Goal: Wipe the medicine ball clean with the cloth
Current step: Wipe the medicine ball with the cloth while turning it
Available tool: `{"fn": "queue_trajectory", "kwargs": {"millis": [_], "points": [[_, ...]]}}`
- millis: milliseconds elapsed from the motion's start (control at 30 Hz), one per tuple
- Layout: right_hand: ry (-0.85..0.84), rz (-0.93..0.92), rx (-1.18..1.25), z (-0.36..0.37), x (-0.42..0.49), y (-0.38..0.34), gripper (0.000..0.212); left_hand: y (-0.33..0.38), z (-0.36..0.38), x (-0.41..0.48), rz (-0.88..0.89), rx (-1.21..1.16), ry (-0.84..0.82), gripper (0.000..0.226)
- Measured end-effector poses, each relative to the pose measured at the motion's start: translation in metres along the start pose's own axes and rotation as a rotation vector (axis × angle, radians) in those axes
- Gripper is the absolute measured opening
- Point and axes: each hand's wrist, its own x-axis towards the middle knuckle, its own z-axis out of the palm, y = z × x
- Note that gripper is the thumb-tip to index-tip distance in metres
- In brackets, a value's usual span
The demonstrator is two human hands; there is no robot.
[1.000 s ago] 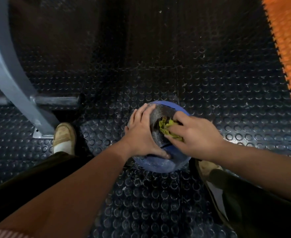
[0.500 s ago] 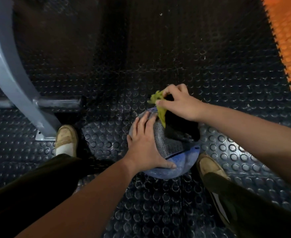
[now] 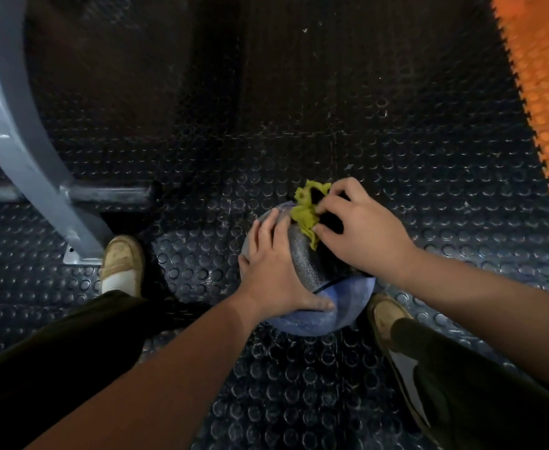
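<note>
A blue and dark grey medicine ball (image 3: pixel 328 306) sits on the studded black floor between my feet. My left hand (image 3: pixel 276 271) lies flat against the ball's left side, fingers straight and thumb spread across the blue part. My right hand (image 3: pixel 360 228) grips a crumpled yellow-green cloth (image 3: pixel 307 212) and presses it on the ball's far top. Part of the ball's right side is hidden under my right hand.
A grey metal frame leg (image 3: pixel 23 131) with a floor bracket stands at the left, beside my left shoe (image 3: pixel 122 264). My right shoe (image 3: pixel 386 316) touches the ball's right side. Orange studded matting (image 3: pixel 545 92) runs along the right edge.
My right hand swept the cloth from the ball's near top to beyond its far edge, then came back a little onto the far top. My left hand stayed on the ball.
</note>
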Motion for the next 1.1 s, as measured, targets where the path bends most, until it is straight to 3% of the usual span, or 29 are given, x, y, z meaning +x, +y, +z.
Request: {"fn": "queue_trajectory", "kwargs": {"millis": [200,367,667,767,1000,1100], "points": [[-0.152,0.062,-0.076,0.007,0.029,-0.004,0.035,0.005,0.010,-0.008,-0.031,-0.018,0.044,0.148],[-0.076,0.026,-0.031,-0.004,0.000,0.001,0.027,0.005,-0.007,0.005,-0.024,-0.073,-0.005,0.145],[-0.107,0.056,-0.095,-0.002,0.035,-0.026,0.013,0.004,0.022,-0.020,-0.075,-0.074,0.147,0.146],[-0.170,0.014,-0.159,-0.003,0.043,-0.031,0.016,0.003,0.014,-0.016,-0.102,-0.104,0.130,0.147],[-0.294,0.108,-0.200,-0.025,0.028,-0.021,0.015,0.018,0.003,0.000,-0.104,-0.094,0.060,0.144],[-0.300,0.173,-0.086,-0.029,0.020,-0.012,0.009,0.022,0.008,0.000,-0.094,-0.092,0.070,0.142]]}}
